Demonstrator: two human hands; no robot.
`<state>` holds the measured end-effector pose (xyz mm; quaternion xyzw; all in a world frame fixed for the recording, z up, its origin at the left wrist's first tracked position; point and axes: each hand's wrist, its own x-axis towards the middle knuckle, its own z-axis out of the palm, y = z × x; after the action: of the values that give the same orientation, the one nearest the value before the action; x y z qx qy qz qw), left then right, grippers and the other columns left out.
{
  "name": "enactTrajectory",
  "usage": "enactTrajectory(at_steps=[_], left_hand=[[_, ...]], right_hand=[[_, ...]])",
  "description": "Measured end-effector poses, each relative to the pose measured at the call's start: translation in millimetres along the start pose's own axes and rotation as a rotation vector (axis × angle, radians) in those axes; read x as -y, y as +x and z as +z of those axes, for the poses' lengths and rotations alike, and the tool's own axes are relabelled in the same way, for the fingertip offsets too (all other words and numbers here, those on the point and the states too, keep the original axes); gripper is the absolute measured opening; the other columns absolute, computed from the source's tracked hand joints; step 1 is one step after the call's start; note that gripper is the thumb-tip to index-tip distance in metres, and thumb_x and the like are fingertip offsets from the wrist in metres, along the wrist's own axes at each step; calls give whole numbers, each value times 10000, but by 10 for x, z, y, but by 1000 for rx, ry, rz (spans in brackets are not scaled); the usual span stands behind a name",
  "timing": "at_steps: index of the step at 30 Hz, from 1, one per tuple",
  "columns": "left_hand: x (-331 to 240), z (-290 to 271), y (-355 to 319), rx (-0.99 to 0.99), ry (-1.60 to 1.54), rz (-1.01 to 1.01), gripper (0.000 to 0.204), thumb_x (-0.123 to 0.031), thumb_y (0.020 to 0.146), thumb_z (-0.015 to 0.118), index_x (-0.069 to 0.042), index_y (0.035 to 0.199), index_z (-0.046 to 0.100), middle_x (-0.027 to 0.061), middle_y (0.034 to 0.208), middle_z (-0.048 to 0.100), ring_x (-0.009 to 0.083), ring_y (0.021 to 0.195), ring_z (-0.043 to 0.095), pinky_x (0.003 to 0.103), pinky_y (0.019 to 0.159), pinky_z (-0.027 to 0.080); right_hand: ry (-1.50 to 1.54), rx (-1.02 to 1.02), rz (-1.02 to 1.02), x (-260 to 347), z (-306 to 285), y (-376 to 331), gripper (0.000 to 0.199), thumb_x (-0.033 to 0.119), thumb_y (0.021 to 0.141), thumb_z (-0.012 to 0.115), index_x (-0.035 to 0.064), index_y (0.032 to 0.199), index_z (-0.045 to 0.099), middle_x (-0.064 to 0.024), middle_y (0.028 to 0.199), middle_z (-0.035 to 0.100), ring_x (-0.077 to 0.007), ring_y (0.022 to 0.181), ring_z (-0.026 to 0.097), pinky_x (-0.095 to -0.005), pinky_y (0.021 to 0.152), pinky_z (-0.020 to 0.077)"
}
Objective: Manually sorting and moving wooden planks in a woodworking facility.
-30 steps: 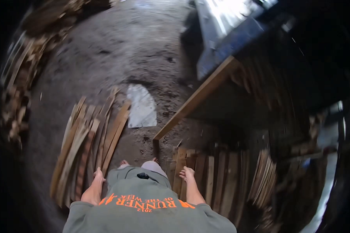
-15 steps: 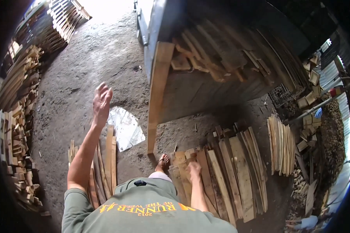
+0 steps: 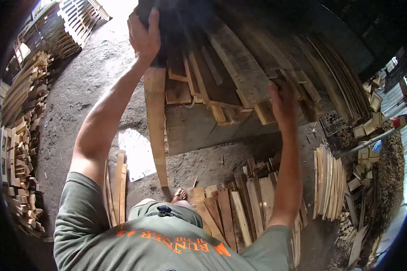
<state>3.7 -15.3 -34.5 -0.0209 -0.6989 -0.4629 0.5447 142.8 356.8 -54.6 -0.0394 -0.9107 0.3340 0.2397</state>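
Note:
My left hand (image 3: 144, 38) is raised at the far upper left of a dark bench, thumb and fingers spread against its shadowed edge. The contact there is hard to make out. My right hand (image 3: 284, 104) curls its fingers at the near end of a wide grey plank (image 3: 239, 61), part of the wood piled on the bench. Shadow hides some of those fingers. Shorter lumber pieces (image 3: 226, 115) jut out below and left of the plank. A pale wooden leg (image 3: 155, 113) stands at the bench's left corner.
Floor stacks of planks (image 3: 253, 198) lie close by my feet, with more boards (image 3: 118, 185) at my left. A bundle of thin slats (image 3: 328, 183) is on the right. Wood offcuts (image 3: 20, 158) line the left side. A white sheet (image 3: 136, 153) lies on the ground.
My left hand has moved up and forward to the bench's edge. My right hand has left the floor stack and risen to the plank on the bench. The view has shifted closer to the bench.

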Motion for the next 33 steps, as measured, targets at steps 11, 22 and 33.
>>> enactTrajectory(at_steps=[11, 22, 33], left_hand=[[-200, -9, -98, -155, -136, 119, 429, -308, 981, 501, 34, 1240, 497, 244, 1097, 582, 384, 1021, 579, 426, 895, 441], [-139, 20, -137, -145, -116, 82, 410, -269, 971, 518, 28, 1254, 489, 251, 1127, 579, 364, 1044, 579, 420, 905, 448], [76, 55, -82, -138, 5, 220, 494, -437, 945, 560, 19, 1132, 544, 213, 1001, 588, 357, 894, 580, 426, 822, 451]], right_hand=[[96, 314, 28, -137, -50, 268, 424, 446, 915, 601, 25, 946, 637, -10, 710, 553, -99, 537, 506, -288, 444, 385], [383, -20, 201, 790, -1004, 1164, 225, 289, 931, 626, 67, 960, 609, -8, 616, 521, -71, 432, 438, -244, 375, 366], [492, 63, 326, 522, -766, 917, 259, 312, 887, 696, 84, 952, 590, -5, 620, 526, -83, 412, 446, -257, 363, 358]])
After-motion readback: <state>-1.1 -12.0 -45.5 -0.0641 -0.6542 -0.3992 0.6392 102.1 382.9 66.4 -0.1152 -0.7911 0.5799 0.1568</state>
